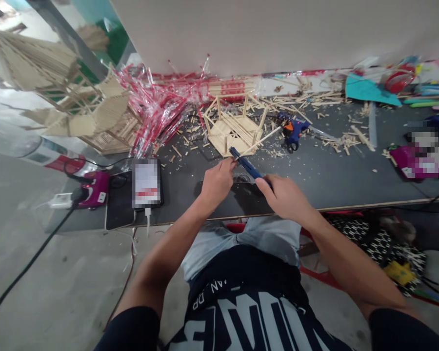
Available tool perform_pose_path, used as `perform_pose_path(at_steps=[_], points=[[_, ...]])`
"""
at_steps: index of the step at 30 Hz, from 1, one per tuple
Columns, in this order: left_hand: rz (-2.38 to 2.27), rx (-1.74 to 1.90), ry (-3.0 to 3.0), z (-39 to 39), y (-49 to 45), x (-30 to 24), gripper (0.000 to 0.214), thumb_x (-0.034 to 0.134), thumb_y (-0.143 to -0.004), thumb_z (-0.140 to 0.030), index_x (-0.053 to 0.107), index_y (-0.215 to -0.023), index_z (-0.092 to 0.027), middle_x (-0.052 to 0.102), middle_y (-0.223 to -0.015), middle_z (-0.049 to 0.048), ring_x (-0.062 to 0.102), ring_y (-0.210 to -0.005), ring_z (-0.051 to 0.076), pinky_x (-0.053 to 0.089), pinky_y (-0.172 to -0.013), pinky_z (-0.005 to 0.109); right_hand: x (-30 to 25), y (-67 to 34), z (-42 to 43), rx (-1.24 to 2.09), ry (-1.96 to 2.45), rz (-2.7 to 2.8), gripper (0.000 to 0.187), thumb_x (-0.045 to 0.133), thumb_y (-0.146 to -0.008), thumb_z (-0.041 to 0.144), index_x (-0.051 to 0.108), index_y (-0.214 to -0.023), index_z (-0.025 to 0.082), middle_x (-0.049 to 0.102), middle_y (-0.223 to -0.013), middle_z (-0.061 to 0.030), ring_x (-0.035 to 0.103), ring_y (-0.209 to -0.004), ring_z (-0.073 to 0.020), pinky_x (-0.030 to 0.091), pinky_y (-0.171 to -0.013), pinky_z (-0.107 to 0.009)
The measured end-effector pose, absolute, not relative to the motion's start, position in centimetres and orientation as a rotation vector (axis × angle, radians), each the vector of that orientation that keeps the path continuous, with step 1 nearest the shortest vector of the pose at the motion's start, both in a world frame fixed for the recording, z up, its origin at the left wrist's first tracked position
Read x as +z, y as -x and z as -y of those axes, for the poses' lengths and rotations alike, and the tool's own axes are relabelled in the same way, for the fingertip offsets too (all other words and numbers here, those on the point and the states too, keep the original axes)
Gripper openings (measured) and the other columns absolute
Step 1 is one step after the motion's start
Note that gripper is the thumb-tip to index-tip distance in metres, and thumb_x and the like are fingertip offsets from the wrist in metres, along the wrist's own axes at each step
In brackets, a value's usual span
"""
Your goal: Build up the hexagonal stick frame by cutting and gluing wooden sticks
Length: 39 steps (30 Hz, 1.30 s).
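Observation:
Near the front middle of the table, my left hand (219,180) is closed, pinching one end of a thin wooden stick (259,142). The stick slants up to the right. My right hand (287,195) is wrapped round a blue utility knife (249,166), whose front end meets the stick beside my left fingertips. The blade itself is too small to make out. Just beyond both hands stands a hexagonal stick frame (234,134) with short upright posts. A blue glue gun (295,130) with an orange part lies to the right of the frame.
Red-and-clear plastic wrappers (161,102) pile up at the back left. A larger stick model (102,117) stands farther left. A phone (146,183) and purple power strip (95,189) lie near the left edge. Stick scraps (346,141) and a purple packet (411,163) are on the right.

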<state>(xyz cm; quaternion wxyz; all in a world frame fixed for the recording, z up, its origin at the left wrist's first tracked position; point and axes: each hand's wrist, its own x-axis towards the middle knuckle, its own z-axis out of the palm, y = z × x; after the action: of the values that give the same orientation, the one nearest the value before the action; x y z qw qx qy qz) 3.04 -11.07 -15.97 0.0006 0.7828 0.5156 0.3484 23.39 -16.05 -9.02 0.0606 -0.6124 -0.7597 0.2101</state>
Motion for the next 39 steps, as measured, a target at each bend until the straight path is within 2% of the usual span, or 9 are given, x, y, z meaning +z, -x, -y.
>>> perform_pose_path(at_steps=[6,14,19,23,27,32,36,39], points=[[-1.720,1.029,-2.361,10.8,-3.0,-16.0,0.024,0.044,-0.107,-0.024,0.068,-0.107,-0.017,0.081,-0.094,0.0114,0.077,-0.084,0.021,0.054,-0.069,0.026,-8.3,-22.6,15.5,0.668,1.989,2.314,0.062,0.020,-0.110,0.056,0.066,-0.089,0.019,0.078,-0.096,-0.0147,0.071,-0.084,-0.0287,0.034,-0.063,-0.034],[-1.754,0.965,-2.385,10.9,-3.4,-15.8,0.024,0.046,-0.107,-0.023,0.068,-0.110,-0.017,0.080,-0.090,0.0110,0.077,-0.080,0.022,0.054,-0.067,0.027,-9.1,-22.2,15.1,0.585,2.091,2.308,0.066,0.017,-0.110,0.051,0.073,-0.091,0.020,0.080,-0.096,-0.0149,0.074,-0.086,-0.0293,0.035,-0.064,-0.033],[-1.752,0.878,-2.406,11.2,-3.2,-15.3,0.024,0.048,-0.107,-0.025,0.069,-0.110,-0.016,0.080,-0.086,0.0103,0.078,-0.080,0.022,0.051,-0.063,0.026,-9.1,-22.9,14.8,0.598,2.030,2.301,0.065,0.022,-0.109,0.054,0.070,-0.082,0.019,0.078,-0.088,-0.0148,0.072,-0.078,-0.0277,0.033,-0.061,-0.033],[-1.739,0.867,-2.444,11.7,-3.1,-14.9,0.026,0.047,-0.108,-0.029,0.070,-0.107,-0.018,0.080,-0.087,0.0098,0.078,-0.081,0.021,0.048,-0.060,0.025,-9.8,-24.0,15.3,0.417,2.025,2.337,0.053,0.035,-0.107,0.052,0.065,-0.078,0.019,0.076,-0.083,-0.0132,0.069,-0.074,-0.0260,0.031,-0.059,-0.033],[-1.657,1.009,-2.429,11.7,-2.6,-14.6,0.026,0.044,-0.108,-0.026,0.068,-0.111,-0.019,0.079,-0.087,0.0077,0.077,-0.079,0.019,0.051,-0.064,0.026,-11.2,-25.5,16.3,0.176,1.892,2.368,0.048,0.040,-0.106,0.050,0.069,-0.089,0.016,0.076,-0.088,-0.0142,0.070,-0.088,-0.0299,0.039,-0.068,-0.035],[-1.461,1.263,-2.375,10.6,-0.3,-12.7,0.031,0.037,-0.105,-0.013,0.061,-0.124,-0.020,0.075,-0.096,0.0064,0.072,-0.087,0.016,0.056,-0.082,0.028,-13.1,-27.1,17.5,-0.154,1.597,2.382,0.065,0.033,-0.106,0.060,0.073,-0.100,0.009,0.073,-0.087,-0.0170,0.065,-0.085,-0.0299,0.047,-0.077,-0.038],[-1.232,0.962,-2.493,9.2,0.8,-9.7,0.038,0.038,-0.103,-0.011,0.053,-0.137,-0.018,0.070,-0.095,0.0064,0.068,-0.087,0.017,0.056,-0.087,0.032,-14.1,-27.2,18.0,-0.305,1.447,2.404,0.068,0.037,-0.104,0.063,0.071,-0.112,0.005,0.073,-0.095,-0.0195,0.064,-0.090,-0.0305,0.051,-0.083,-0.041],[-1.117,0.766,-2.561,8.0,0.6,-7.3,0.034,0.037,-0.102,-0.010,0.058,-0.127,-0.019,0.072,-0.098,0.0062,0.069,-0.094,0.018,0.054,-0.091,0.032,-14.5,-26.7,18.2,-0.300,1.481,2.387,0.074,0.039,-0.103,0.063,0.066,-0.127,-0.001,0.072,-0.113,-0.0250,0.063,-0.106,-0.0351,0.051,-0.097,-0.048]])
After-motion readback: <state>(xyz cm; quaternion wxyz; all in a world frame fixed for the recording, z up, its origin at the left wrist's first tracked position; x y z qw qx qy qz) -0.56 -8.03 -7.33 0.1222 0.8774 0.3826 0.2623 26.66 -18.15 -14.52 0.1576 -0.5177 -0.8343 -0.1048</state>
